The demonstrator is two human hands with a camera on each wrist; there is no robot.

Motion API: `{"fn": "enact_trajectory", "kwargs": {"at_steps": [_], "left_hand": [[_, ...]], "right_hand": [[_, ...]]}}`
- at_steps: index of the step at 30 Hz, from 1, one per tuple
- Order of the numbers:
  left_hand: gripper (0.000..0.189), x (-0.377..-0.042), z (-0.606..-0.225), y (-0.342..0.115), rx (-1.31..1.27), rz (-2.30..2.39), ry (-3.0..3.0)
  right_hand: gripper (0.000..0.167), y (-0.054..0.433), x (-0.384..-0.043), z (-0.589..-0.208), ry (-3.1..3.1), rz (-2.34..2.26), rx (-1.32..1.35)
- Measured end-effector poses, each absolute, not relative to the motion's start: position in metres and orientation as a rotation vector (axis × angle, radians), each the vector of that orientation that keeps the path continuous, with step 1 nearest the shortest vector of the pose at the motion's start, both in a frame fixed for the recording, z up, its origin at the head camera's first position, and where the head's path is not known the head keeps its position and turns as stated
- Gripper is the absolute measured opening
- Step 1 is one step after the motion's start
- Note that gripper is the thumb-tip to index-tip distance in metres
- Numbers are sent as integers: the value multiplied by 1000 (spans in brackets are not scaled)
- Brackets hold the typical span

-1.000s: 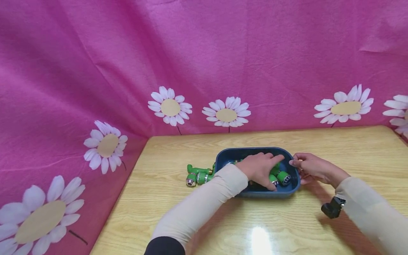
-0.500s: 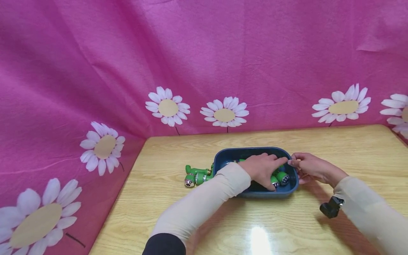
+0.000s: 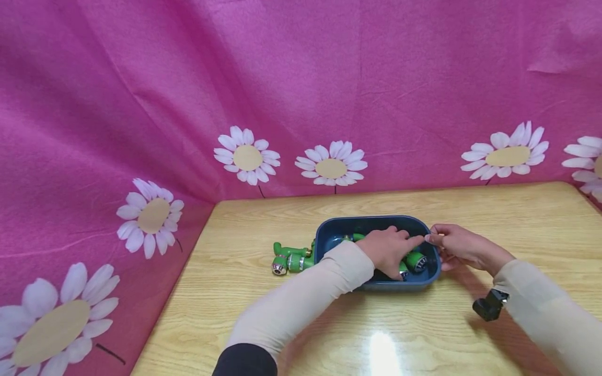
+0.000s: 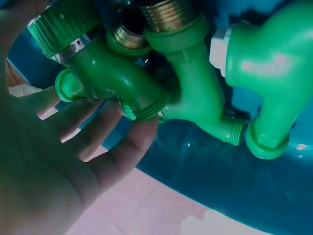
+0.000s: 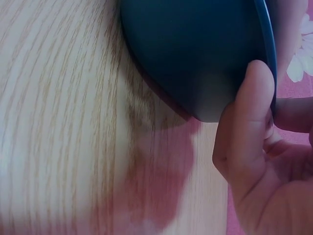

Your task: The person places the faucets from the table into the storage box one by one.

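A dark blue plastic tub holds several green water taps with threaded brass ends. My left hand reaches down into it. In the left wrist view its fingers curl round a green tap with a ribbed collar, the thumb at the upper left. Beside that lie another green tap and a thicker one with a white fitting. My right hand pinches the tub's right end at the rim; the right wrist view shows the thumb against the tub's outer wall.
More green taps lie on the wooden table just left of the tub. A pink cloth with daisies hangs behind and along the left side. A black camera sits on my right wrist.
My left hand has shifted slightly to the right inside the tub, showing a bit more green tap behind its wrist. The right hand keeps its hold on the rim.
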State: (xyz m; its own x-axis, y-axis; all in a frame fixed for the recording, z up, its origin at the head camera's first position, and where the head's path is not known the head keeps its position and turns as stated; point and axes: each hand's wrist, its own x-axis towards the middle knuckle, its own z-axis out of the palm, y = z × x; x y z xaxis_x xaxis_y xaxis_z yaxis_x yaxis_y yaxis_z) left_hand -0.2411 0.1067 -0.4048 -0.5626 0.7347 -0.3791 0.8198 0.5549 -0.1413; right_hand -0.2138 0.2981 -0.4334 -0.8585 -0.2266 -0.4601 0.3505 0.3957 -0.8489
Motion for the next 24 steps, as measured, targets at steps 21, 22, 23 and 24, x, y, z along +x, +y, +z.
{"fn": "enact_trajectory", "kwargs": {"at_steps": [21,22,23,24], "left_hand": [[93,-229,-405,122,1148,-632,2584],[93,-229,-406,122,1149,-642,2586],[93,-230,-406,121,1148,-648,2587],[93,-230,-406,121,1147,-645,2584]], "right_hand": [[17,299,-213,-431,2132,-1485,99],[17,299,-213,-431,2129,-1489,100],[17,298,-213,-430,2127,-1491,98],[17,298,-213,-431,2122,-1495,99]]}}
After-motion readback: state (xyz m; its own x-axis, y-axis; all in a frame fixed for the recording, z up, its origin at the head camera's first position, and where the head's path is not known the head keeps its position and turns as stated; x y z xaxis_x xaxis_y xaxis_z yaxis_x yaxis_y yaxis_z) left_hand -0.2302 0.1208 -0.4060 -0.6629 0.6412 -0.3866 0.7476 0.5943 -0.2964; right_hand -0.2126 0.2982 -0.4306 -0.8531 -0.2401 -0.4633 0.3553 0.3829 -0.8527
